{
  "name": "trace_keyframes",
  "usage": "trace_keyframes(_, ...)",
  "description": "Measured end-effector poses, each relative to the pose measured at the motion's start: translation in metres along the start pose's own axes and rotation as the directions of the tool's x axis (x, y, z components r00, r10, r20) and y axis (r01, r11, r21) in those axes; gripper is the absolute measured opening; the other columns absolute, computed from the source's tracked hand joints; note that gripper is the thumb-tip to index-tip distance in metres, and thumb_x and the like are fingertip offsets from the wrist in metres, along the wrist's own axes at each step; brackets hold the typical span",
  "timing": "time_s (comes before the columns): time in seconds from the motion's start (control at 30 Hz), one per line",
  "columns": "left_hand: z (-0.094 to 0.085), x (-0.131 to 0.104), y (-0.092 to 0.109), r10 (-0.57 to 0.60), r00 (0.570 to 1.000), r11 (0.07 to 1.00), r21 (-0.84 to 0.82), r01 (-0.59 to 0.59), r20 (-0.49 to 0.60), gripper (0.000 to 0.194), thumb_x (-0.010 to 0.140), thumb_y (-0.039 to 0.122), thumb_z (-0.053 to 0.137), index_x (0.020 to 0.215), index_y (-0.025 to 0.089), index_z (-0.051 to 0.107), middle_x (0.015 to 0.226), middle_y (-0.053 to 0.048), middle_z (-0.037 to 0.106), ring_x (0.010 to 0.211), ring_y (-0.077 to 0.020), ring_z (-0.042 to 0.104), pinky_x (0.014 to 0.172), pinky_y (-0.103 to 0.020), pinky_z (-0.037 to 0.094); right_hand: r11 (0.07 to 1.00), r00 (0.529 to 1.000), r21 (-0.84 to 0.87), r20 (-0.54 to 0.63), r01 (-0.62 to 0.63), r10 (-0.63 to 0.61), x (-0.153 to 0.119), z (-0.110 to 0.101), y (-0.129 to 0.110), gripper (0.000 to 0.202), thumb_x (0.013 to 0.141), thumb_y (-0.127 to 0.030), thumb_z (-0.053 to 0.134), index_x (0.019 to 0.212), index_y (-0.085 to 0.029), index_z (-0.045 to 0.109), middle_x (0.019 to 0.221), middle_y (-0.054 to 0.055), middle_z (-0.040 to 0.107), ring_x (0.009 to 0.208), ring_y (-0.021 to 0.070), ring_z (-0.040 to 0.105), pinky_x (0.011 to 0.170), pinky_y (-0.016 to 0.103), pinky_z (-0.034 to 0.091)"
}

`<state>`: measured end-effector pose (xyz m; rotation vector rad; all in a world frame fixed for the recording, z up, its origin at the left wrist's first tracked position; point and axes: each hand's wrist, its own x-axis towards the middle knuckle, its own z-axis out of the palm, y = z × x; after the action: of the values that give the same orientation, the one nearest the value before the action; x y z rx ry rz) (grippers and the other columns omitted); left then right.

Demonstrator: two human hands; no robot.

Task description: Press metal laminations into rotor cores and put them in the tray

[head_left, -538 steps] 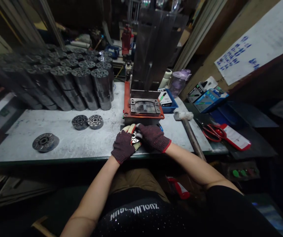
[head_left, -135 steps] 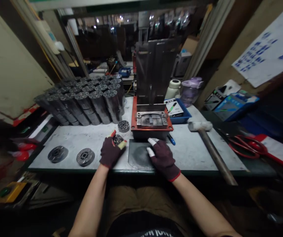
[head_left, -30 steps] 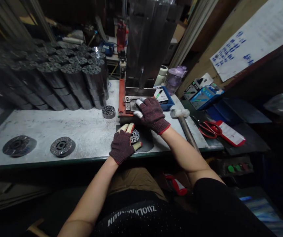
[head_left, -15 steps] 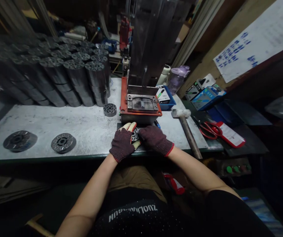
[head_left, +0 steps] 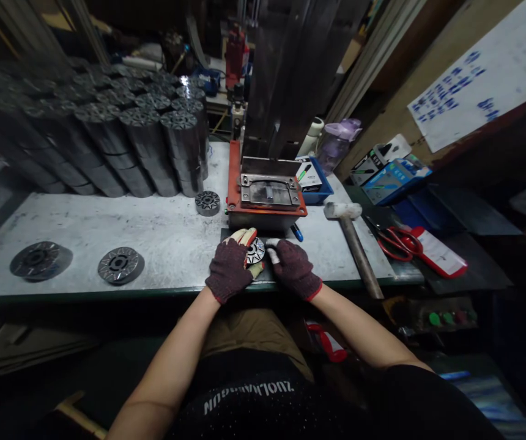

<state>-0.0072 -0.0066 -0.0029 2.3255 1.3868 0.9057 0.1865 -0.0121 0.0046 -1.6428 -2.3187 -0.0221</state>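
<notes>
Disc (head_left: pixel 256 250) lies nearly flat, slotted face up, left hand (head_left: pixel 230 271) gripping its rim.

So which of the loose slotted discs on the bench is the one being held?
The small shiny disc between the left hand and right hand, on the dark mat; the other three lie untouched farther left.

Both the left hand (head_left: pixel 230 269) and the right hand (head_left: pixel 294 269) wear dark knitted cloth gloves, rough in weave, with pale rubbery fingertips. Between them the slotted disc (head_left: pixel 256 250) is bare metal with a dull shine. The worktable (head_left: pixel 107 223) top looks matt, scuffed and grey-white. The stacked cores (head_left: pixel 144 140) at its far left corner are dark, matt metal. The mallet (head_left: pixel 342 211) has a pale matt head on a dull handle.
</notes>
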Motion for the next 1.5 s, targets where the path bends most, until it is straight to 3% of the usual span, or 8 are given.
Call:
trace_keyframes(0.2,0.001,0.000,0.001,0.000,1.000,0.999,0.037,0.000,0.003,0.079,0.080,0.039,0.073,0.150,0.018,0.042,0.149,-0.013,0.051,0.137,-0.0305,0.048,0.116,-0.044,0.038,0.997,0.984,0.015,-0.162,0.081,-0.078,0.000,-0.011,-0.002,0.035,0.098,-0.024,0.038,0.110,-0.017,0.070,0.102,0.012,0.074,0.095,0.0231,0.065,0.085,0.033,0.048)
trace_keyframes(0.47,-0.001,0.002,0.000,0.009,1.000,1.000,0.012,-0.009,0.011,0.078,0.080,0.039,0.074,0.149,0.018,0.043,0.149,-0.013,0.051,0.138,-0.0301,0.047,0.116,-0.045,0.037,0.958,0.896,-0.216,0.438,0.190,-0.079,0.039,-0.058,-0.032,0.031,0.095,-0.028,0.051,0.117,-0.017,0.069,0.100,0.015,0.074,0.091,0.0272,0.068,0.072,0.033,0.042)
trace_keyframes(0.67,0.001,0.000,-0.001,-0.060,0.996,0.998,-0.001,0.060,-0.060,0.078,0.075,0.039,0.078,0.146,0.023,0.047,0.142,-0.012,0.055,0.132,-0.0310,0.052,0.112,-0.046,0.043,0.954,0.840,-0.253,0.543,0.160,0.003,0.055,-0.064,-0.046,0.043,0.105,-0.033,0.037,0.144,-0.022,0.050,0.114,0.016,0.074,0.099,0.0277,0.071,0.077,0.034,0.047)
trace_keyframes(0.87,0.005,0.000,0.001,-0.133,0.985,0.988,0.062,0.140,-0.108,0.077,0.078,0.048,0.076,0.143,0.018,0.049,0.139,-0.017,0.057,0.129,-0.0343,0.054,0.108,-0.049,0.044,0.973,0.996,-0.232,0.084,0.007,0.012,0.062,-0.064,-0.025,0.053,0.101,-0.046,0.046,0.143,-0.015,0.053,0.124,0.018,0.069,0.113,0.0318,0.061,0.094,0.042,0.044)
trace_keyframes(1.0,0.005,0.002,0.001,-0.082,0.994,0.993,0.078,0.088,-0.077,0.079,0.081,0.047,0.074,0.147,0.016,0.045,0.144,-0.018,0.054,0.133,-0.0345,0.052,0.110,-0.048,0.043,0.974,0.985,-0.217,-0.144,0.067,-0.100,0.093,-0.071,-0.012,0.054,0.099,-0.046,0.051,0.140,-0.011,0.057,0.136,0.019,0.060,0.126,0.0342,0.048,0.108,0.048,0.032)
trace_keyframes(1.13,0.005,0.002,0.001,-0.076,0.993,0.994,0.073,0.082,-0.087,0.075,0.081,0.045,0.075,0.146,0.019,0.047,0.141,-0.016,0.056,0.129,-0.0328,0.055,0.108,-0.047,0.044,0.968,0.994,-0.232,-0.035,0.092,-0.103,0.109,-0.078,-0.014,0.044,0.100,-0.038,0.049,0.132,-0.011,0.063,0.124,0.018,0.066,0.118,0.0321,0.052,0.102,0.045,0.035)
trace_keyframes(1.3,0.004,0.001,0.001,-0.089,0.992,0.994,0.059,0.094,-0.085,0.076,0.079,0.043,0.076,0.145,0.020,0.047,0.141,-0.015,0.056,0.128,-0.0330,0.055,0.107,-0.047,0.045,0.977,0.994,-0.203,0.103,0.064,-0.044,0.068,-0.075,-0.030,0.038,0.102,-0.029,0.043,0.130,-0.017,0.065,0.118,0.014,0.071,0.110,0.0266,0.061,0.094,0.036,0.041)
trace_keyframes(1.5,0.002,-0.001,-0.002,-0.042,0.998,0.999,0.027,0.044,-0.049,0.082,0.074,0.032,0.075,0.148,0.019,0.044,0.148,-0.014,0.050,0.137,-0.0328,0.048,0.114,-0.047,0.040,0.965,0.868,-0.207,0.495,0.164,-0.042,0.033,-0.060,-0.053,0.034,0.100,-0.029,0.045,0.120,-0.017,0.069,0.106,0.016,0.075,0.098,0.0289,0.069,0.075,0.033,0.046)
